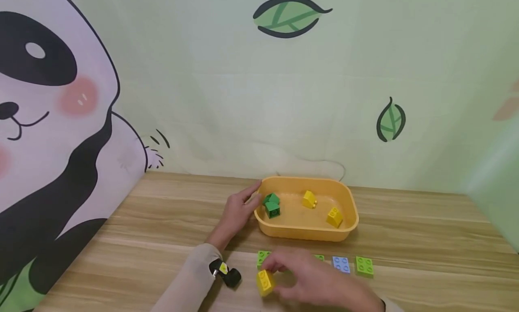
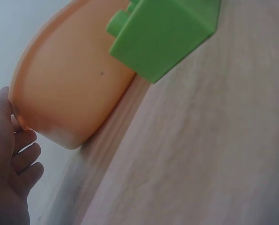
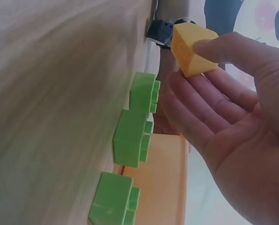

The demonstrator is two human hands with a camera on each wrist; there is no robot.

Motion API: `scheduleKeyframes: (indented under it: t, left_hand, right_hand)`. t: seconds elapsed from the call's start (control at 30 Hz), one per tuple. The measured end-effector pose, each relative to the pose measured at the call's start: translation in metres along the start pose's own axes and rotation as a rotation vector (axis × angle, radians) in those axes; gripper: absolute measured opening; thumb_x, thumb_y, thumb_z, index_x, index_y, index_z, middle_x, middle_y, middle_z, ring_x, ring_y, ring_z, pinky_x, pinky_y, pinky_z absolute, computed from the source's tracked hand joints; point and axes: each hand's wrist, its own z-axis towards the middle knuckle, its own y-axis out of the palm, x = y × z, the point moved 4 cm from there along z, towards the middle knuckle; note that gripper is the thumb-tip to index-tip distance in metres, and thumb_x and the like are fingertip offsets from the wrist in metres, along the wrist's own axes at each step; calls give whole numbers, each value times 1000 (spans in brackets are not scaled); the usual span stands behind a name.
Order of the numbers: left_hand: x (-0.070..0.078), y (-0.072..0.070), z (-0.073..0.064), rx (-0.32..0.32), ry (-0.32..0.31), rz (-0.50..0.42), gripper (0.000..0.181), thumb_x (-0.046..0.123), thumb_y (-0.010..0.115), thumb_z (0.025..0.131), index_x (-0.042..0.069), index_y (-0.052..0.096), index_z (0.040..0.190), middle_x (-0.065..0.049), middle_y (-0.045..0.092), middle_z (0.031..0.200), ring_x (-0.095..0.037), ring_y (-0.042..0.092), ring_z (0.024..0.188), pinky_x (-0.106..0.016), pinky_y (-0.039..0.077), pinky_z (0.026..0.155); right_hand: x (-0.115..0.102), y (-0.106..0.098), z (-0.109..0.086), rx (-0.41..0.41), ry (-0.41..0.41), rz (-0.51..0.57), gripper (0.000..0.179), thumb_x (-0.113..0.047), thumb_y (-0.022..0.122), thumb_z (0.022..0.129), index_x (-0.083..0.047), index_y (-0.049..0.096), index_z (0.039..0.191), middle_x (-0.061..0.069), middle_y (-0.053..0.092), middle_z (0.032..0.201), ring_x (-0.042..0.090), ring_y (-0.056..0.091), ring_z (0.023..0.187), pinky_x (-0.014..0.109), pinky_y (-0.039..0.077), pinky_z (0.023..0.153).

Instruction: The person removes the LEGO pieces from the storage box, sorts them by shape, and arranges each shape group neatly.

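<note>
My right hand (image 1: 310,276) pinches a yellow sloped toy brick (image 1: 265,282) between thumb and fingertips, low over the front of the table. In the right wrist view, the thumb presses one face of this yellow brick (image 3: 191,49) and the fingers lie behind it. My left hand (image 1: 239,208) grips the left rim of an orange plastic tub (image 1: 306,232). Two dark green sloped bricks (image 1: 273,208) and two yellow sloped bricks, one at the back (image 1: 309,199) and one at the front right (image 1: 334,217), lie in the tub.
Before the tub runs a row of square bricks: light green (image 1: 262,258), another green (image 1: 319,257) partly hidden by my right hand, blue (image 1: 341,264) and green (image 1: 364,267). A black device (image 1: 227,273) is strapped to my left wrist. A printed cloth (image 1: 308,100) hangs behind the table.
</note>
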Motion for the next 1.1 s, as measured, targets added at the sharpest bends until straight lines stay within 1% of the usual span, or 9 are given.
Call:
scheduleKeyframes:
  t: [0.13, 0.23, 0.33, 0.53, 0.73, 0.8, 0.87, 1.0, 1.1]
  left_hand:
    - [0, 0, 0, 5, 1, 1, 45, 20, 64, 108, 9, 59, 152, -4, 57, 153, -31, 49, 145, -49, 39, 120]
    - [1, 0, 0, 6, 4, 0, 45, 20, 63, 108, 9, 59, 152, -4, 57, 153, -32, 49, 145, -50, 39, 120]
    - [1, 0, 0, 6, 5, 2, 45, 20, 63, 108, 8, 59, 151, -5, 57, 154, -33, 50, 144, -50, 40, 120]
    - [0, 0, 0, 0, -8, 1, 45, 21, 62, 109, 9, 59, 152, -4, 57, 154, -31, 49, 145, -49, 39, 121]
    - [0, 0, -1, 4, -7, 2, 45, 19, 63, 109, 7, 59, 151, -5, 57, 153, -32, 49, 145, -49, 39, 120]
    - [0, 0, -1, 4, -3, 4, 45, 20, 62, 109, 7, 59, 151, -5, 57, 153, -32, 50, 145, -49, 39, 120]
    - [0, 0, -1, 3, -3, 5, 45, 21, 62, 109, 8, 59, 152, -5, 57, 154, -32, 50, 145, -49, 39, 120]
    - [-1, 1, 0, 2, -5, 5, 45, 21, 62, 109, 8, 59, 152, -4, 57, 154, -31, 49, 145, -49, 39, 120]
    - [-1, 1, 0, 0, -7, 5, 45, 22, 62, 109, 9, 59, 152, -4, 57, 154, -31, 49, 145, -49, 39, 121]
  right_hand:
    - [2, 6, 2, -62, 35, 10, 35, -20, 78, 98, -26, 70, 132, -21, 66, 126, -1, 61, 112, 26, 54, 101]
    - [4, 10, 2, -112, 91, 61, 32, -24, 77, 99, -30, 72, 130, -24, 65, 120, -3, 61, 106, 22, 54, 97]
    - [4, 12, 2, -131, 95, 77, 31, -23, 77, 100, -30, 72, 130, -24, 66, 117, -2, 61, 103, 22, 55, 95]
    - [7, 15, 4, -148, 99, 53, 29, -21, 76, 101, -29, 72, 129, -24, 67, 117, -3, 61, 102, 23, 56, 94]
    - [9, 16, 4, -160, 115, 57, 26, -20, 73, 103, -28, 72, 128, -23, 68, 115, -4, 61, 102, 24, 56, 93]
    - [10, 16, 4, -159, 126, 67, 28, -20, 73, 103, -28, 72, 129, -23, 67, 117, -3, 61, 103, 24, 56, 94]
    - [10, 15, 3, -154, 148, 109, 30, -19, 76, 100, -27, 73, 129, -22, 68, 117, -1, 62, 103, 24, 55, 95]
    - [10, 14, 2, -142, 161, 158, 31, -24, 81, 97, -26, 74, 127, -20, 68, 112, 3, 63, 99, 25, 55, 92]
    - [10, 15, 3, -135, 167, 136, 28, -30, 79, 98, -26, 74, 126, -19, 67, 106, 3, 62, 94, 24, 56, 88]
